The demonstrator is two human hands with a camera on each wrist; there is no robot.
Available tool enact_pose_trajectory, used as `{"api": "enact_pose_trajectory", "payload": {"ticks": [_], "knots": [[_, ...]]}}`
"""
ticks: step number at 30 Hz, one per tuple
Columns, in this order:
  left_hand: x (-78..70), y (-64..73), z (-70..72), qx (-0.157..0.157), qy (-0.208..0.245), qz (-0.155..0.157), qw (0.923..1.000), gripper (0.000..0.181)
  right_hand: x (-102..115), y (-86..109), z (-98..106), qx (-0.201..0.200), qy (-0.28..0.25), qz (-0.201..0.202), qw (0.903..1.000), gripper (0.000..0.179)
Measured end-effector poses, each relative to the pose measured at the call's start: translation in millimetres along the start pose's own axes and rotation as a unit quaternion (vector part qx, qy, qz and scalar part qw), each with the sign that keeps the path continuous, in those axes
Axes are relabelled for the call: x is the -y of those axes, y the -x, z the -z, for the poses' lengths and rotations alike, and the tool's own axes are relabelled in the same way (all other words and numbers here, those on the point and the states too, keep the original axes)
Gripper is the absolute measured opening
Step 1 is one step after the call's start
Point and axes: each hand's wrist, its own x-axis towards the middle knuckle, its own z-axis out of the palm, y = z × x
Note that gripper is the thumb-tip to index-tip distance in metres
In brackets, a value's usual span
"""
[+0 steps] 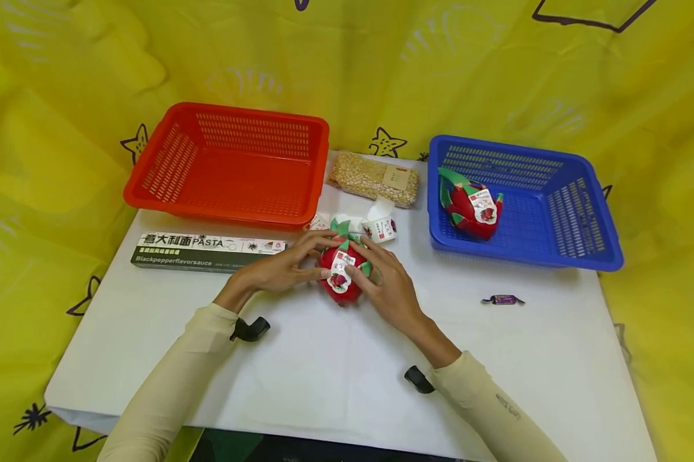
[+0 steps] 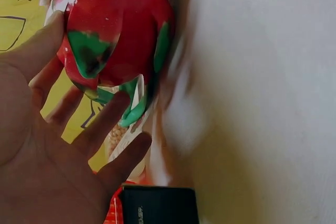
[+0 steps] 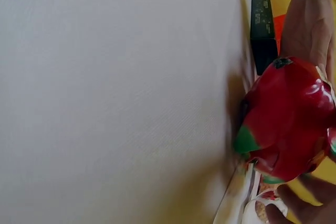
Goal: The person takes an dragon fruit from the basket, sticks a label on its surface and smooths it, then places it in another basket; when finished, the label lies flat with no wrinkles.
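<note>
A red dragon fruit (image 1: 352, 294) with green leaf tips and a white label lies between both hands in the middle of the table. My left hand (image 1: 283, 264) holds its left side, thumb at the label. From the right, my right hand (image 1: 388, 282) holds it, its thumb also on the label and the fingers near the leafy top. In the left wrist view, the left fingers spread loosely beside the dragon fruit (image 2: 123, 19). The right wrist view shows the dragon fruit's (image 3: 286, 119) glossy underside, with right fingertips (image 3: 289, 198) by its leaves.
A red basket (image 1: 242, 215) stands at the back left, a pasta box (image 1: 173, 251) before it. The blue basket (image 1: 526, 253) at right contains another dragon fruit (image 1: 468, 208). A bag of grains (image 1: 361, 176), a small white cup (image 1: 382, 230) and a purple-wrapped candy (image 1: 503, 299) lie around.
</note>
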Motion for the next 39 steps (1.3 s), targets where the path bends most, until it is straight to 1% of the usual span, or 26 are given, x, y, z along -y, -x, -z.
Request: {"api": "enact_pose_trajectory", "payload": {"ticks": [3,6,8,11,14,16,20,24,26,28,34,37,39], "knots": [[0.4,0.8,0.2,-0.012,-0.004,-0.003,0.9999,0.064,6,-3.0,-2,0.045,0.007,-0.045,0.9979,0.062],[-0.7,3.2,1.2,-0.033,-0.009,0.003,0.9994,0.062,15,-7.7,-5,0.077,0.026,-0.076,0.9938,0.077],[-2.3,5.7,2.2,-0.054,-0.006,0.015,0.9984,0.058,21,-11.8,-7,0.087,0.040,-0.092,0.9912,0.085],[-5.4,9.4,3.4,-0.080,-0.005,0.040,0.9960,0.054,30,-17.9,-8,0.088,0.068,-0.116,0.9870,0.094],[-8.5,11.5,3.7,-0.090,-0.007,0.055,0.9944,0.053,37,-24.3,-8,0.089,0.095,-0.144,0.9809,0.099],[-10.7,12.1,3.7,-0.093,-0.011,0.055,0.9941,0.053,41,-28.9,-8,0.095,0.113,-0.156,0.9767,0.101],[-13.3,12.3,4.2,-0.098,-0.015,0.046,0.9940,0.053,47,-38.0,-6,0.126,0.132,-0.149,0.9719,0.104],[-12.9,13.1,3.9,-0.099,-0.010,0.046,0.9940,0.053,49,-43.4,-2,0.177,0.152,-0.138,0.9627,0.103],[-12.5,14.0,3.8,-0.099,-0.006,0.047,0.9939,0.053,49,-44.8,-2,0.193,0.163,-0.137,0.9579,0.101],[-12.5,15.1,3.8,-0.101,-0.005,0.048,0.9937,0.053,48,-45.5,-4,0.197,0.169,-0.136,0.9561,0.099],[-12.8,17.8,3.8,-0.106,-0.005,0.053,0.9930,0.053,47,-42.1,-6,0.179,0.180,-0.127,0.9588,0.093],[-13.2,17.1,4.0,-0.107,-0.008,0.053,0.9928,0.052,48,-39.1,-2,0.177,0.175,-0.128,0.9600,0.093],[-13.9,14.9,4.1,-0.108,-0.012,0.044,0.9931,0.051,50,-37.6,6,0.179,0.168,-0.131,0.9605,0.093]]}}
